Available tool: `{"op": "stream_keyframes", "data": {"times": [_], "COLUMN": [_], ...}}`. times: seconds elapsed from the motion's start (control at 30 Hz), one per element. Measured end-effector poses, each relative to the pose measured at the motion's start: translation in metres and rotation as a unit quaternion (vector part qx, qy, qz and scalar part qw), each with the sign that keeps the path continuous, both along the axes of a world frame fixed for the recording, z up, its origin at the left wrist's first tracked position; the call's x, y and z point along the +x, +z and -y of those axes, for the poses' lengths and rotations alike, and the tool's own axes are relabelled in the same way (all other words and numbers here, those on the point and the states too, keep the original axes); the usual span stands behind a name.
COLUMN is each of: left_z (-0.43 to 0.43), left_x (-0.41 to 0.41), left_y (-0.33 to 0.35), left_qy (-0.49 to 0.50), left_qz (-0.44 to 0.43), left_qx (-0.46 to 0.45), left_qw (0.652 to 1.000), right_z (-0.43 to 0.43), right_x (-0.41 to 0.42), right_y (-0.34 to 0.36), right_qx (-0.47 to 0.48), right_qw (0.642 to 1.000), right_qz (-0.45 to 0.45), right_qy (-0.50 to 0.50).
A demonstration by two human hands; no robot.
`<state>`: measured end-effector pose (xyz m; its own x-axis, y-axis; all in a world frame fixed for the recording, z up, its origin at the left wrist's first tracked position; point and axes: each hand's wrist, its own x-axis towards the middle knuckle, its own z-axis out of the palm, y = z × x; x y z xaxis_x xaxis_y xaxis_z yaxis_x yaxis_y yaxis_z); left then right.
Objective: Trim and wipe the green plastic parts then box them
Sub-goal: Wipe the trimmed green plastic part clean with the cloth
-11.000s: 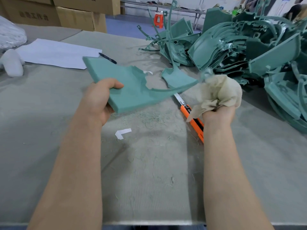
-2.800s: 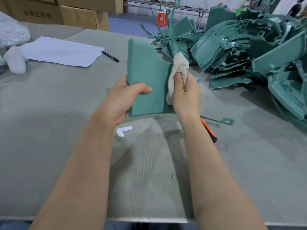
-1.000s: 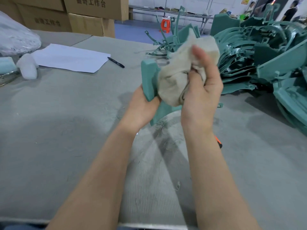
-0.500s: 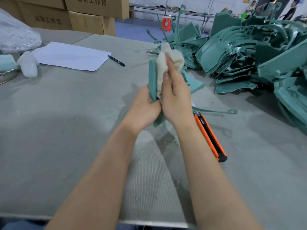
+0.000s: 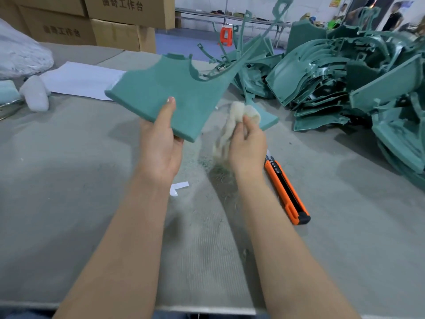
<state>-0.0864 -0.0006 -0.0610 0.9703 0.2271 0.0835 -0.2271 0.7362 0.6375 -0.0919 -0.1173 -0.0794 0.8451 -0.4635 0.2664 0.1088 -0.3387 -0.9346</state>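
My left hand (image 5: 161, 143) grips the near edge of a flat green plastic part (image 5: 170, 97), thumb on top, holding it tilted above the table. A thin curved runner rises from its far right corner toward the pile. Just right of it and lower, my right hand (image 5: 247, 146) holds a crumpled cream cloth (image 5: 232, 120), which is blurred. The cloth is off the part. A large pile of green plastic parts (image 5: 345, 74) fills the right back of the table.
An orange utility knife (image 5: 286, 192) lies on the grey felt table (image 5: 69, 180) right of my right wrist. White paper (image 5: 78, 79), a white foam piece (image 5: 35, 94) and a plastic bag sit at the left; cardboard boxes (image 5: 115, 21) stand behind. Green shavings lie under my hands.
The part was upright and edge-on with the cloth pressed on its face; now my left hand has laid it flat and out to the left, and my right hand has dropped away with the cloth.
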Motion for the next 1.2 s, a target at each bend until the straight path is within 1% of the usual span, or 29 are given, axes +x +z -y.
{"op": "stream_keyframes", "data": {"times": [0.03,0.07,0.1,0.13,0.17,0.23,0.27,0.3,0.37,0.43,0.47,0.53,0.57,0.6,0.63,0.7,0.73,0.77,0.8,0.83,0.87,0.9,0.93,0.97,1.0,1.07,1.13,1.2], "left_z": [0.002,0.006,0.011,0.017,0.024,0.035,0.038,0.04,0.04,0.033,0.025,0.006,-0.002,-0.009,-0.012,-0.008,-0.004,-0.001,0.001,0.001,0.0,-0.002,-0.004,-0.002,0.001,0.009,0.012,0.013], "left_x": [0.0,-0.001,-0.002,-0.003,-0.006,-0.009,-0.011,-0.012,-0.015,-0.018,-0.019,-0.02,-0.019,-0.017,-0.016,-0.016,-0.015,-0.014,-0.012,-0.01,-0.008,-0.007,-0.005,-0.005,-0.005,-0.007,-0.007,-0.006], "left_y": [-0.001,-0.002,-0.004,-0.006,-0.009,-0.013,-0.013,-0.013,-0.01,-0.002,0.0,0.004,0.005,0.004,0.003,-0.002,-0.005,-0.007,-0.008,-0.008,-0.007,-0.005,-0.003,-0.002,-0.001,-0.004,-0.004,-0.004], "left_qy": [0.001,-0.003,-0.011,-0.019,-0.026,-0.039,-0.05,-0.073,-0.138,-0.234,-0.295,-0.397,-0.432,-0.446,-0.44,-0.382,-0.344,-0.308,-0.277,-0.253,-0.235,-0.221,-0.205,-0.187,-0.172,-0.149,-0.115,-0.088], "left_qz": [-0.001,-0.001,0.008,0.028,0.053,0.082,0.078,0.069,0.063,0.078,0.088,0.087,0.074,0.057,0.037,-0.01,-0.036,-0.056,-0.064,-0.062,-0.056,-0.049,-0.046,-0.048,-0.05,-0.052,-0.047,-0.039], "left_qx": [0.014,0.034,0.056,0.088,0.127,0.184,0.19,0.183,0.166,0.145,0.124,0.079,0.071,0.079,0.107,0.202,0.246,0.278,0.29,0.274,0.237,0.191,0.152,0.13,0.127,0.144,0.145,0.137], "left_qw": [1.0,0.999,0.998,0.996,0.99,0.979,0.977,0.978,0.974,0.958,0.943,0.91,0.896,0.89,0.891,0.902,0.906,0.908,0.914,0.926,0.941,0.955,0.966,0.973,0.976,0.977,0.982,0.986], "right_z": [0.003,0.005,0.004,0.001,-0.005,-0.015,-0.015,-0.013,-0.003,0.014,0.023,0.038,0.044,0.048,0.051,0.05,0.049,0.048,0.049,0.051,0.056,0.061,0.064,0.063,0.057,0.035,0.017,0.01], "right_x": [0.002,0.003,0.003,0.002,0.002,0.001,0.002,0.003,0.005,0.006,0.007,0.005,0.003,0.003,0.002,0.001,0.001,0.0,0.0,-0.001,-0.003,-0.005,-0.006,-0.006,-0.005,-0.002,0.0,-0.001], "right_y": [0.004,0.007,0.008,0.009,0.009,0.005,0.004,0.005,0.009,0.012,0.013,0.014,0.014,0.014,0.014,0.015,0.015,0.014,0.015,0.016,0.018,0.019,0.02,0.02,0.021,0.023,0.023,0.022], "right_qx": [0.117,0.239,0.338,0.39,0.385,0.3,0.266,0.25,0.243,0.233,0.217,0.138,0.091,0.054,0.024,-0.039,-0.058,-0.047,0.008,0.097,0.202,0.301,0.369,0.405,0.421,0.443,0.445,0.435], "right_qw": [0.993,0.97,0.938,0.914,0.912,0.942,0.956,0.964,0.967,0.967,0.969,0.983,0.989,0.992,0.994,0.994,0.994,0.995,0.996,0.992,0.976,0.949,0.924,0.908,0.901,0.887,0.883,0.887], "right_qz": [-0.011,-0.004,0.012,0.03,0.042,0.049,0.048,0.052,0.072,0.099,0.112,0.117,0.114,0.111,0.107,0.096,0.091,0.087,0.082,0.077,0.079,0.091,0.102,0.099,0.086,0.057,0.054,0.066], "right_qy": [0.013,0.042,0.078,0.111,0.136,0.141,0.116,0.077,0.001,-0.035,-0.038,-0.025,-0.015,-0.006,0.007,0.027,0.031,0.033,0.033,0.027,0.015,0.009,0.014,0.031,0.057,0.116,0.139,0.14]}}
